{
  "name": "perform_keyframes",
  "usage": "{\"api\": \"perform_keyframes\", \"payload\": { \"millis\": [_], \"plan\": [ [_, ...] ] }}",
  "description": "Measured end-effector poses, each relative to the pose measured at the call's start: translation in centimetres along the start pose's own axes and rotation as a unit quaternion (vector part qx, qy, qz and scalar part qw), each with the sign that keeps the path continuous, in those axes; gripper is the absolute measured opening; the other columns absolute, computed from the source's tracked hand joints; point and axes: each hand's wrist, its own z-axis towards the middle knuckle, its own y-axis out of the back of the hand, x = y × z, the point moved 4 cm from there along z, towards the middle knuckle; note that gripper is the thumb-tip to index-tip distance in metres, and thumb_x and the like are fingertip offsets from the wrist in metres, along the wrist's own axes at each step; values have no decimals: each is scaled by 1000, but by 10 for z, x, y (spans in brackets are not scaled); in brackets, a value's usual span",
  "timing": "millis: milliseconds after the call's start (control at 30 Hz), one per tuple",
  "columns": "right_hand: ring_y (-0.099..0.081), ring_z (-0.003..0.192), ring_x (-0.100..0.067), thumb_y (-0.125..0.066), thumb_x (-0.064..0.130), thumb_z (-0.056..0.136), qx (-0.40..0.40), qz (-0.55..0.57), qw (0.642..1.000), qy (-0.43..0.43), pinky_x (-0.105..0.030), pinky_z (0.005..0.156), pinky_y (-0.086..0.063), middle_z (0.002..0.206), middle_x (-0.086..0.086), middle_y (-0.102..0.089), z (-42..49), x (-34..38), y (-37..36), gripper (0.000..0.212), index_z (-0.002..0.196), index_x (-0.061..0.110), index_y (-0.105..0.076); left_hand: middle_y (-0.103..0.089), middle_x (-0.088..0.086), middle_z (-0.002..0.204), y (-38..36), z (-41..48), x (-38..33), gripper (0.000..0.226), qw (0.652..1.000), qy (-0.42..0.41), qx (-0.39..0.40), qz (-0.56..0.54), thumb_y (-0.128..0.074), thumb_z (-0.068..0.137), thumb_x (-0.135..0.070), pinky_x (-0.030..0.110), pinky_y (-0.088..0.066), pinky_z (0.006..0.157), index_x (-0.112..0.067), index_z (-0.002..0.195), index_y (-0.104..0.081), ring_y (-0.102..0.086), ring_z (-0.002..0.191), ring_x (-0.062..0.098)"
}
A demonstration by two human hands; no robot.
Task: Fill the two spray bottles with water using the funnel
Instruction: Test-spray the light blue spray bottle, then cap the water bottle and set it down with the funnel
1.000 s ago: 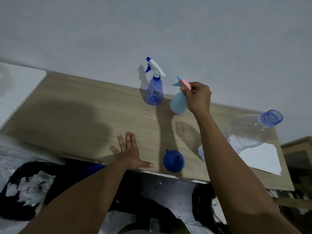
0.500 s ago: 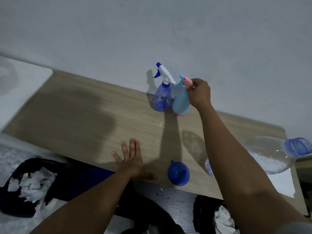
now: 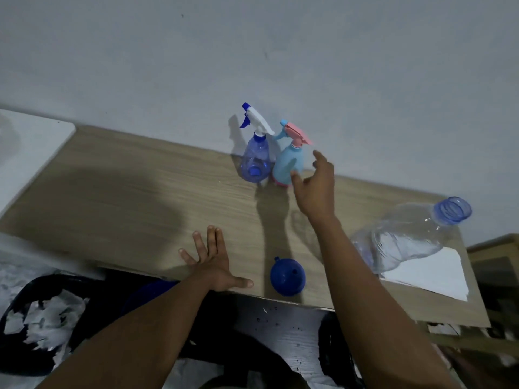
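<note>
Clear blue spray bottle [image 3: 256,160] and light-blue spray bottle [image 3: 288,167] stand touching by the wall, trigger heads on. Right hand [image 3: 316,189] is just beside them, fingers spread and empty. Left hand [image 3: 213,262] lies flat on the table [image 3: 126,197]. Risk: the right forearm knocks the uncapped water bottle [image 3: 407,237], or sweeps the funnel [image 3: 287,276] off the edge.

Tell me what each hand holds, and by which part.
Nothing is held. The right hand is open beside the pink-topped spray bottle, no grip; the left hand lies flat on the table.

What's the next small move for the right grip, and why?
Probably close it on the light-blue spray bottle and twist off the pink head: the right grip is open beside it; it and the clear blue spray bottle stand with heads on; the funnel lies near the table edge.
</note>
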Motion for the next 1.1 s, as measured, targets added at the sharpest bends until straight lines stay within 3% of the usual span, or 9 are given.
{"api": "perform_keyframes", "payload": {
  "millis": [100,233,400,500,600,667,800,967,1100],
  "plan": [
    [-62,85,-22,-61,13,94,28,-7,1000,2,-37,81,-53,124,-10,-55,-72,-27,-4,45,137,10,-50,60,-1,135,0,1,0,162,1000,-2,-10,-9,-62,39,-94,73,20,104,-21,127,53,52,128,35],
    [-60,83,-15,-55,11,96,79,-19,995,-62,-33,81,-52,104,-5,-65,-150,-75,23,30,126,12,-60,57,-1,140,-4,7,2,169,999,-5,-26,-43,-63,29,-95,68,8,113,-20,131,49,52,127,35],
    [-63,80,-19,-58,6,90,43,-82,991,-102,-38,73,-51,86,-4,-64,-193,-150,88,11,88,9,-69,28,5,160,-10,-2,-21,139,993,15,-100,-63,-79,61,-65,60,-2,117,-22,154,15,28,144,40],
    [-60,94,-32,-56,7,93,1,-125,980,-157,-37,82,-48,105,-12,-58,-192,-191,123,18,105,8,-70,-8,6,164,-5,-9,-51,111,966,-35,-183,-181,-77,72,-52,49,-18,120,-24,155,-9,-7,150,33],
    [-55,108,-36,-53,9,95,44,-144,971,-187,-41,92,-47,120,-13,-52,-183,-217,135,31,122,13,-66,-29,0,159,7,-42,-109,98,907,-145,-246,-310,-75,72,-46,35,-27,117,-24,153,-24,-29,144,19],
    [-55,106,-36,-54,9,92,87,-160,969,-167,-38,91,-48,116,-13,-54,-179,-224,134,29,117,13,-70,-31,-7,157,13,-70,-153,93,879,-219,-250,-342,-79,78,-36,25,-27,111,-25,153,-25,-31,142,10],
    [-58,104,-34,-55,7,90,102,-149,975,-132,-37,88,-50,111,-13,-58,-175,-221,138,24,109,8,-70,-25,-20,157,24,-113,-221,108,855,-307,-248,-337,-85,67,-50,25,-28,109,-37,152,-20,-27,139,-1],
    [-64,98,-24,-62,19,94,2,-42,997,-58,-32,83,-51,113,-9,-64,-152,-173,173,27,119,8,-66,-33,-19,153,34,-136,-268,113,837,-341,-279,-325,-87,60,-54,27,-36,108,-41,150,-20,-36,135,1],
    [-61,87,-1,-66,18,94,-55,93,994,-13,-9,73,-46,116,2,-63,-110,-105,224,31,124,10,-63,-47,-18,142,33,-138,-284,102,829,-341,-287,-339,-88,64,-47,35,-48,103,-36,147,-31,-50,121,3]
  ]
}}
